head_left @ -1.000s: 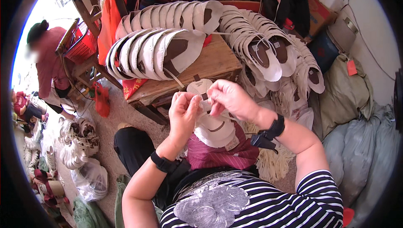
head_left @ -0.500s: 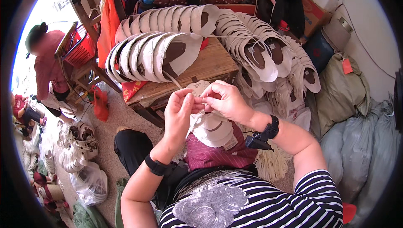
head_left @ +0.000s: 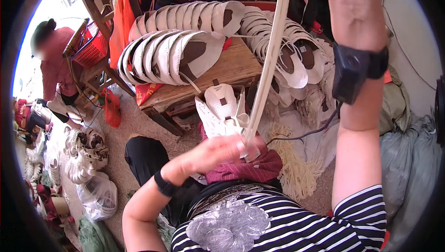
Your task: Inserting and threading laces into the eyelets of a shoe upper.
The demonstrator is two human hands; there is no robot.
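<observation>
A white shoe upper [head_left: 214, 118] with small perforations and brown patches rests over the maroon striped cloth [head_left: 232, 171] on my lap, against the wooden bench's front. Long pale shoelaces [head_left: 273, 52] run taut from the upper's near side to beyond the top edge. My left hand [head_left: 211, 155], somewhat blurred, is closed at the lower end of the laces, beside the upper. High at the upper right is my right hand [head_left: 354, 8]; its fingers lie outside the picture, so its grip is hidden.
Rows of nested white shoe uppers [head_left: 157, 59] lie on the wooden bench [head_left: 232, 62], with more hanging at its right [head_left: 292, 62]. Loose pale laces [head_left: 296, 173] hang by my right knee. At left, a person [head_left: 58, 62] works near a red basket [head_left: 89, 50]. Grey sacks [head_left: 412, 159] stand at right.
My hands were together over the upper, fingers pinched on a lace. The right has swung far up and right; the left has dropped toward my lap. Laces now stretch upward, and the upper shows more.
</observation>
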